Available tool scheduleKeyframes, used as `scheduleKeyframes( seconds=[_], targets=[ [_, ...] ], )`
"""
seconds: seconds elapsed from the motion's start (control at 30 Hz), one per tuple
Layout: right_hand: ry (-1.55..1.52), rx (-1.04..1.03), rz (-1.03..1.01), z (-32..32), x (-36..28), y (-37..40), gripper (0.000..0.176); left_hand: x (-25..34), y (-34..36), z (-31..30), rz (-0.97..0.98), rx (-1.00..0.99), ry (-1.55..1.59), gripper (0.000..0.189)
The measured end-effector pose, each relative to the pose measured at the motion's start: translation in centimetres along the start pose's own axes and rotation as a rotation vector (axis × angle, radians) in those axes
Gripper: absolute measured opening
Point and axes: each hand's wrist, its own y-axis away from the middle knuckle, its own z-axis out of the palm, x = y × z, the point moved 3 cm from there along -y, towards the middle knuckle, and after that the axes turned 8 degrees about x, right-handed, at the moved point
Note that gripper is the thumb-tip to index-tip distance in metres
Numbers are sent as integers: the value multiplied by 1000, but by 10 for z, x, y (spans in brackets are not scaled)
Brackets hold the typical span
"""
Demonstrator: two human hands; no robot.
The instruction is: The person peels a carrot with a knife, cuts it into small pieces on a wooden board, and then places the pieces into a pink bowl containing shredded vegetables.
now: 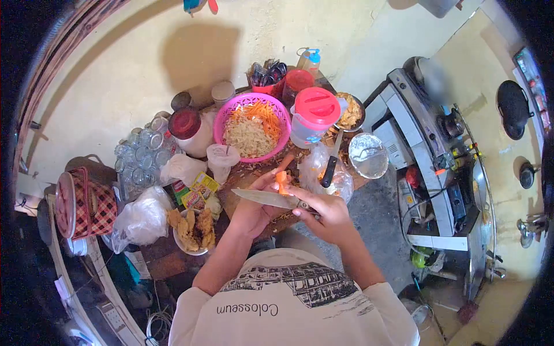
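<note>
My left hand [255, 210] is closed around an orange piece of carrot [281, 181], held over the table edge. The fingers of my right hand [326, 216] wrap the handle of a large kitchen knife [262, 198]. Its blade points left, crossing in front of my left palm just below the carrot. Beyond my hands stands a pink basket [217, 130] with orange carrot strips [261, 115] and pale shreds [245, 135] inside. To the right, a second knife with a black handle [329, 172] lies against a clear plastic bag [311, 167] with orange bits in it.
A pink-lidded jug [314, 112] stands behind the bag, near a foil-like round dish [368, 155]. At left are glass jars [138, 153], a plastic bag [141, 219], seasoning packets [199, 190] and a bowl of fried food [193, 230]. A stove [424, 127] stands far right.
</note>
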Motion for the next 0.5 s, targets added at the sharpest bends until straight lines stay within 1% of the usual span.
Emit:
scheduleKeyframes(
  seconds=[0.07, 0.23, 0.43, 0.5],
  targets=[
    [-11, 20, -39, -3, 4, -3, 42, 4, -2, 8, -1, -57, 29, 41],
    [34, -41, -73, -17, 17, -16, 43, -3, -20, 7, 78, 11, -36, 39],
    [92, 43, -194, -34, 43, -31, 40, -8, -42, 23, 128, 60, -52, 38],
    [45, 76, -195, -40, 50, -35, 39, -11, -51, 28, 137, 69, -56, 38]
  ],
)
